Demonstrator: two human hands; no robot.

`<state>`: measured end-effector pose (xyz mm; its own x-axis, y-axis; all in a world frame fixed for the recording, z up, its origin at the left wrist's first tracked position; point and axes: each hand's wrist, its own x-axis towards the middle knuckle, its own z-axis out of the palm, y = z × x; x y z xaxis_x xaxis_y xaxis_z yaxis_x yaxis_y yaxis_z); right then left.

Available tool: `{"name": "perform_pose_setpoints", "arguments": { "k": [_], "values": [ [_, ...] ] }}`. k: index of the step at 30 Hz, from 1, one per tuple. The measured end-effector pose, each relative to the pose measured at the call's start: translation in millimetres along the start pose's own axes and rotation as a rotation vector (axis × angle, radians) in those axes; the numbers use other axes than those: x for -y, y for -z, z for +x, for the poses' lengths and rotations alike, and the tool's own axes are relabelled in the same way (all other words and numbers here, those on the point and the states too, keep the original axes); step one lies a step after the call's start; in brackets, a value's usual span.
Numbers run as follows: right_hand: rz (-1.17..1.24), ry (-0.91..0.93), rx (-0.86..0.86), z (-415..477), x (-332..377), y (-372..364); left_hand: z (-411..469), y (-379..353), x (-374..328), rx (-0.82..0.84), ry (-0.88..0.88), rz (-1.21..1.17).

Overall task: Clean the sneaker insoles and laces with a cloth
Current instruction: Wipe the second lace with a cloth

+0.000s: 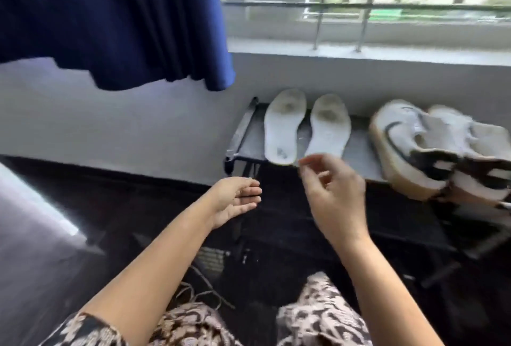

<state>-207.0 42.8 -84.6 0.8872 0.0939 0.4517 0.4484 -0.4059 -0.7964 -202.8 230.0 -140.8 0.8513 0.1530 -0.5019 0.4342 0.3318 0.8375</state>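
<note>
Two worn white insoles [284, 127] lie side by side at the left end of a low shoe rack [358, 149] that stands against the wall under the window sill [387, 54]. Their heels overhang its front edge. A pair of white sneakers [409, 146] with black trim takes up the right end of the rack, tipped on their sides and well apart from the insoles. The person sits facing the rack, and both hands hover apart in front of it. The left hand [237, 197] is spread, palm turned inward, and holds nothing. The right hand [331, 193] is raised before the nearer insole's heel, hiding part of it. Its fingers are loosely bent and blurred, so I cannot tell whether they pinch anything. Thin laces [213, 287] trail on the dark floor beside the left forearm. A blue curtain [110, 19] hangs above on the left.
</note>
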Motion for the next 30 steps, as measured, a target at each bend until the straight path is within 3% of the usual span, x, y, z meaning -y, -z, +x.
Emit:
{"name": "perform_pose_setpoints", "arguments": {
  "k": [6, 13, 17, 25, 30],
  "values": [
    [-0.075, 0.024, 0.657, -26.9, -18.3, -155.7, 22.6, 131.9, 53.9, -0.232, 0.059, -0.116],
    [-0.436, -0.140, 1.279, -78.7, -141.7, -283.5, 55.5, 237.6, 179.8, -0.503, 0.297, -0.175],
    [-0.557, -0.238, 1.455, -119.1, -217.7, -319.9, 79.0, 255.1, 246.1, -0.505, 0.403, -0.101],
    [-0.796, -0.143, 1.757, -204.6, -307.1, -366.0, 122.3, 247.2, 340.7, -0.402, 0.546, 0.000],
    [-0.898, -0.211, 1.789, -227.0, -326.1, -380.7, 134.6, 242.8, 367.3, -0.379, 0.575, -0.008]
  ]
}}
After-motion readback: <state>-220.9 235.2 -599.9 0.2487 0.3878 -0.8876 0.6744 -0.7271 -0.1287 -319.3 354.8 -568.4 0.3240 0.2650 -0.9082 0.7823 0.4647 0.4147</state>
